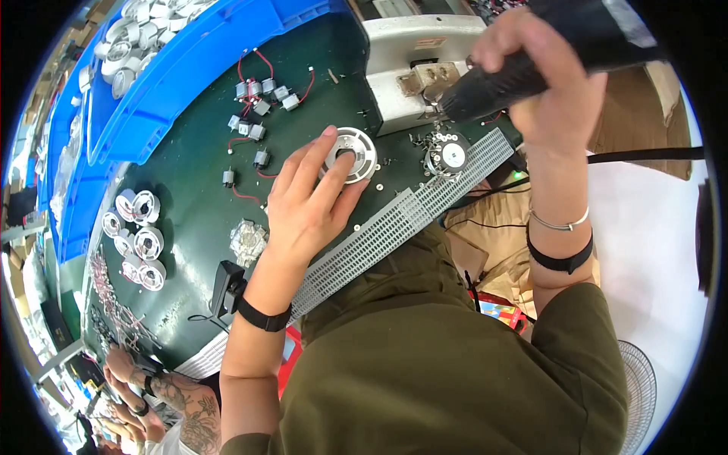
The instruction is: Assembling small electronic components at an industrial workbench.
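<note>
1. The left hand (307,201) lies flat and open on the dark green table (197,189), fingers spread. Its fingertips press on a round silver-white disc part (350,154), seemingly to keep it from turning or sliding.
2. The right hand (557,91) is closed around a black power screwdriver (516,76), held slanting with its tip pointing down and left, toward a small metal fixture (428,76) on a grey-white machine block (413,68). The tip hovers just right of the left fingertips, so both hands work close together.
3. Directly under the tool lies a second round part (447,154) with a white centre, ringed with small loose screws.
4. Beyond the left hand's fingertips, small motors with red wires (258,106) lie scattered, near but apart from the disc.
5. To the left of the left wrist, finished white round housings (136,235) sit grouped, well apart.
6. A grey perforated strip (402,216) runs along the table edge just under the left palm, marking the near limit.
7. A blue bin (174,83) walls off the far left, so free room is mostly the bare green patch beside the left thumb.
</note>
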`<action>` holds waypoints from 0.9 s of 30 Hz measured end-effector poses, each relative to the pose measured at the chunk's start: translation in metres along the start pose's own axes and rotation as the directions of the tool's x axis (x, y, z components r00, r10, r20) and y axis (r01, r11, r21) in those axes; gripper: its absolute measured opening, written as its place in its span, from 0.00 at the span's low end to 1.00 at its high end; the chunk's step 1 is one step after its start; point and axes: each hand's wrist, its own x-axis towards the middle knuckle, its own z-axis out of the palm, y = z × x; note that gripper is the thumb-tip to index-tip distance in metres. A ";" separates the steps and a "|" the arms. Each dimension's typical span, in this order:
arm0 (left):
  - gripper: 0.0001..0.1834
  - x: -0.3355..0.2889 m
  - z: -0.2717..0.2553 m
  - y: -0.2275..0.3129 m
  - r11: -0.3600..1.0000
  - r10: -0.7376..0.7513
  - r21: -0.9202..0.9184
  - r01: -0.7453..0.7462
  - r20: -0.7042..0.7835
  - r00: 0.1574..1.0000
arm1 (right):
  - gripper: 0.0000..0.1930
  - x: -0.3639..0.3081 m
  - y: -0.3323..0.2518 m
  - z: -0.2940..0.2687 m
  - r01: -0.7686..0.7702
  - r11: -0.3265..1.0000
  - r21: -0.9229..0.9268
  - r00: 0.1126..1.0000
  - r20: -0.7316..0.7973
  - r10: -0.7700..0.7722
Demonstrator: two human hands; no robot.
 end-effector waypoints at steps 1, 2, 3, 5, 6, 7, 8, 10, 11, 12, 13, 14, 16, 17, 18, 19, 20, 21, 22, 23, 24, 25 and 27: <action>0.21 -0.004 -0.003 -0.004 1.000 -0.020 -0.011 0.020 0.012 1.000 | 0.20 0.004 -0.006 0.028 -0.226 0.895 -0.385 0.957 -0.261 0.130; 0.21 -0.004 -0.004 -0.004 1.000 -0.031 0.001 0.031 0.011 0.999 | 0.20 0.009 -0.013 0.051 -0.483 0.594 -0.644 0.844 -0.522 0.121; 0.19 0.000 -0.003 -0.002 1.000 -0.011 -0.015 0.011 -0.008 1.000 | 0.16 0.013 -0.013 0.063 -0.463 0.674 -0.576 0.848 -0.509 0.148; 0.17 0.002 -0.003 -0.001 0.999 -0.007 -0.043 0.006 -0.023 1.000 | 0.14 0.025 -0.007 0.030 -0.212 0.643 -0.736 0.969 -0.075 0.234; 0.17 0.004 -0.003 0.001 0.999 -0.005 -0.042 0.004 -0.025 1.000 | 0.11 0.030 -0.006 0.019 0.092 0.630 -0.771 0.874 0.366 0.321; 0.17 0.002 -0.004 -0.001 0.999 -0.027 -0.044 0.025 -0.041 0.999 | 0.13 0.023 0.010 0.047 -0.160 0.548 -0.821 0.946 0.030 0.322; 0.17 -0.001 -0.005 -0.003 0.998 -0.050 -0.043 0.048 -0.059 0.997 | 0.14 0.017 0.028 0.076 -0.417 0.470 -0.778 0.905 -0.308 0.293; 0.17 -0.003 -0.005 -0.002 0.997 -0.072 -0.037 0.070 -0.049 0.996 | 0.18 0.029 0.038 0.085 -0.559 0.645 -0.521 0.817 -0.478 0.322; 0.16 -0.003 -0.004 -0.002 0.997 -0.071 -0.036 0.069 -0.051 0.996 | 0.20 0.029 0.041 0.087 -0.572 0.641 -0.511 0.805 -0.498 0.322; 0.16 -0.003 -0.002 -0.001 0.997 -0.070 -0.035 0.068 -0.053 0.996 | 0.20 0.028 0.042 0.088 -0.574 0.640 -0.510 0.805 -0.495 0.327; 0.17 -0.004 0.000 -0.001 0.997 -0.078 -0.030 0.076 -0.057 0.995 | 0.20 0.027 0.044 0.085 -0.569 0.642 -0.514 0.812 -0.475 0.339; 0.17 -0.004 0.000 -0.002 0.996 -0.084 -0.029 0.083 -0.059 0.995 | 0.19 0.026 0.045 0.083 -0.564 0.643 -0.518 0.818 -0.455 0.351; 0.17 -0.005 0.001 -0.003 0.996 -0.082 -0.051 0.079 -0.065 0.994 | 0.19 0.024 0.049 0.079 -0.565 0.636 -0.525 0.819 -0.451 0.356; 0.17 -0.005 0.001 -0.003 0.995 -0.084 -0.052 0.081 -0.066 0.994 | 0.19 0.023 0.051 0.078 -0.559 0.637 -0.530 0.822 -0.450 0.348; 0.17 -0.005 0.000 -0.003 0.995 -0.085 -0.050 0.082 -0.067 0.994 | 0.19 0.021 0.052 0.077 -0.553 0.638 -0.536 0.826 -0.450 0.339; 0.17 -0.005 0.000 -0.003 0.996 -0.085 -0.048 0.081 -0.067 0.994 | 0.19 0.019 0.057 0.067 -0.555 0.636 -0.536 0.825 -0.452 0.339; 0.17 -0.004 0.000 -0.002 0.995 -0.084 -0.051 0.081 -0.068 0.994 | 0.18 0.017 0.064 0.054 -0.445 0.805 -0.392 0.890 -0.298 0.346; 0.17 -0.004 0.001 -0.002 0.995 -0.082 -0.058 0.078 -0.071 0.994 | 0.18 0.015 0.066 0.045 -0.333 0.921 -0.203 0.940 -0.145 0.308; 0.16 -0.006 0.000 -0.003 0.995 -0.089 -0.056 0.085 -0.074 0.993 | 0.18 0.015 0.066 0.053 -0.338 0.921 -0.195 0.938 -0.145 0.314; 0.16 -0.006 -0.001 -0.004 0.994 -0.095 -0.054 0.091 -0.075 0.993 | 0.18 0.018 0.060 0.069 -0.449 0.809 -0.380 0.886 -0.305 0.349; 0.16 -0.006 -0.002 -0.004 0.994 -0.098 -0.056 0.094 -0.072 0.993 | 0.18 0.019 0.057 0.077 -0.560 0.644 -0.521 0.820 -0.462 0.339; 0.16 -0.005 -0.002 -0.003 0.994 -0.096 -0.062 0.092 -0.069 0.993 | 0.18 0.020 0.056 0.077 -0.561 0.643 -0.521 0.819 -0.462 0.341; 0.16 -0.005 0.000 -0.003 0.993 -0.098 -0.066 0.094 -0.075 0.992 | 0.18 0.020 0.056 0.076 -0.573 0.628 -0.527 0.811 -0.473 0.344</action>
